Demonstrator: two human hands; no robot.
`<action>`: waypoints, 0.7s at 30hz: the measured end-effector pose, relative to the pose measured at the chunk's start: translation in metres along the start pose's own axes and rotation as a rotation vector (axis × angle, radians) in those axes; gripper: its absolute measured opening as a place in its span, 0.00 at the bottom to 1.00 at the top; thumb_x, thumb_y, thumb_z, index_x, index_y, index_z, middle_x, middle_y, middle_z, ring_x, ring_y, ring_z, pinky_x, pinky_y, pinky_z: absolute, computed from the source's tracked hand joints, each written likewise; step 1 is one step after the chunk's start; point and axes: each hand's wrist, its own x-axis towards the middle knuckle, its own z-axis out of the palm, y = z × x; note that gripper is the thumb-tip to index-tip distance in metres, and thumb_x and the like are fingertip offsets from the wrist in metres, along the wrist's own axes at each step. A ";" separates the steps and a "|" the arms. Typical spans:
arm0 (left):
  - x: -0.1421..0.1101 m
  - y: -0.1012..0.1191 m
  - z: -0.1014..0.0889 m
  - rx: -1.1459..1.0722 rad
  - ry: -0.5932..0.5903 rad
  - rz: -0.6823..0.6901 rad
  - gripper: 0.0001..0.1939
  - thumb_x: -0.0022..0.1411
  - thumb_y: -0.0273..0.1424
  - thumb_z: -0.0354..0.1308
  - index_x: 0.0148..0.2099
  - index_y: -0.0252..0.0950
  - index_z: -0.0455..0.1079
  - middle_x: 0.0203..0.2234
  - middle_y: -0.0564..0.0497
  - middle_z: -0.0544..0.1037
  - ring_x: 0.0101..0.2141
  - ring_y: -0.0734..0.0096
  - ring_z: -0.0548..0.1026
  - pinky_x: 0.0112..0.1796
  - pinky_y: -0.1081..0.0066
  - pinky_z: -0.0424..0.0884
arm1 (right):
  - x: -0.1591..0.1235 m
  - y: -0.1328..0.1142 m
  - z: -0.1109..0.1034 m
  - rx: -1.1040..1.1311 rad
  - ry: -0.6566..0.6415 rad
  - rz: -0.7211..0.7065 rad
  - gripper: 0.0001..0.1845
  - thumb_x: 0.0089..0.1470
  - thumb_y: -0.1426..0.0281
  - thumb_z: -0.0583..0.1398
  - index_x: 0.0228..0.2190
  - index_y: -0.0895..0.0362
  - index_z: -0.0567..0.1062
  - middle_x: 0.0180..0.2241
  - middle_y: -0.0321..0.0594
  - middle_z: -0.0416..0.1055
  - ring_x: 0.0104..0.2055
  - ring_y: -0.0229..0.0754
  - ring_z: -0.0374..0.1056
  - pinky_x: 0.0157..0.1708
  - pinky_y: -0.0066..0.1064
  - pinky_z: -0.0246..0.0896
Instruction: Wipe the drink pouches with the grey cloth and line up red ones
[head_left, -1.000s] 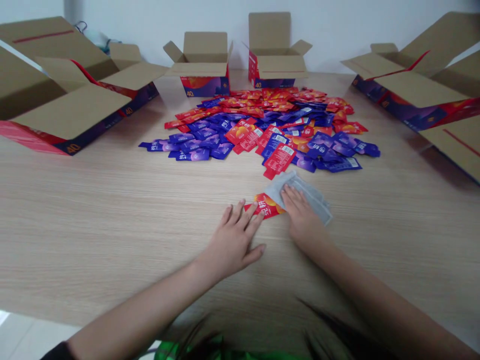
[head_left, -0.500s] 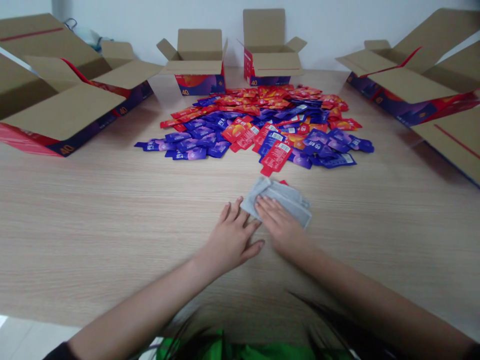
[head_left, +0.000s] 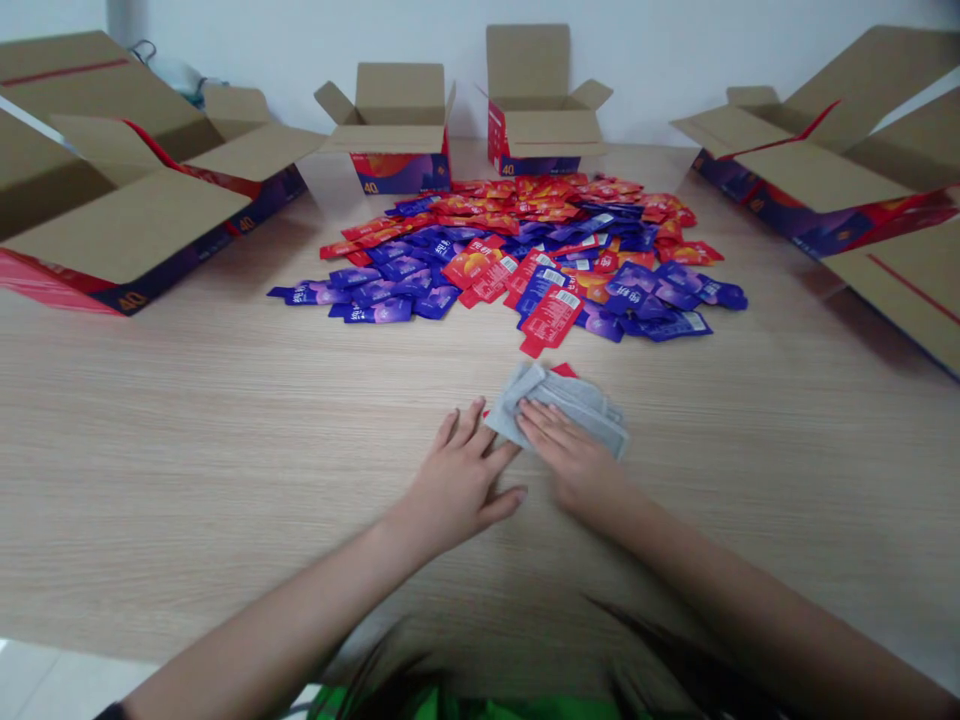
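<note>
A folded grey cloth [head_left: 596, 408] lies on the table in front of me. My right hand [head_left: 574, 455] rests flat on it with the fingers stretched out. Beneath the cloth is a red packet [head_left: 564, 370], mostly hidden, with a bit showing at the far edge and a speck at the left. My left hand [head_left: 461, 475] lies palm down with spread fingers beside the cloth; its fingertips reach the cloth's left edge. Just beyond the cloth, a red sachet with a barcode [head_left: 551, 318] lies at the near edge of a heap of sachets.
Red and purple sachets [head_left: 405, 265] are heaped across the middle of the wooden table [head_left: 225, 450]. Open cartons surround them: a large left box [head_left: 187, 240], two smaller back boxes [head_left: 401, 172] [head_left: 536, 165], and a large right box [head_left: 780, 205].
My right hand and the cloth have shifted slightly right, and a red bit now shows at the cloth's left edge. My left hand has hardly moved.
</note>
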 end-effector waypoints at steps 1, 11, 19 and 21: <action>0.000 0.000 0.000 -0.004 0.000 0.000 0.32 0.63 0.48 0.52 0.66 0.44 0.56 0.63 0.43 0.59 0.65 0.44 0.46 0.60 0.44 0.47 | 0.000 0.007 -0.002 0.010 0.016 0.040 0.38 0.43 0.84 0.47 0.59 0.70 0.62 0.61 0.57 0.59 0.66 0.48 0.49 0.63 0.48 0.51; 0.001 0.000 -0.003 -0.020 0.016 -0.004 0.32 0.62 0.48 0.52 0.64 0.40 0.58 0.62 0.43 0.62 0.64 0.47 0.50 0.61 0.47 0.46 | 0.013 -0.003 -0.001 0.052 -0.020 -0.019 0.36 0.46 0.82 0.48 0.58 0.71 0.62 0.61 0.57 0.58 0.66 0.47 0.48 0.63 0.47 0.50; 0.000 -0.001 -0.003 -0.029 0.009 -0.015 0.34 0.62 0.48 0.54 0.66 0.41 0.55 0.64 0.44 0.58 0.65 0.47 0.48 0.61 0.47 0.47 | 0.009 0.020 -0.003 -0.011 0.129 0.233 0.36 0.47 0.84 0.46 0.60 0.69 0.60 0.61 0.58 0.60 0.66 0.49 0.51 0.62 0.50 0.53; 0.000 -0.001 -0.002 -0.029 0.009 -0.018 0.34 0.62 0.48 0.53 0.66 0.40 0.56 0.63 0.43 0.59 0.65 0.47 0.49 0.61 0.47 0.46 | 0.010 0.004 0.002 0.006 0.074 0.089 0.36 0.48 0.82 0.47 0.60 0.69 0.60 0.61 0.57 0.59 0.66 0.49 0.49 0.62 0.49 0.52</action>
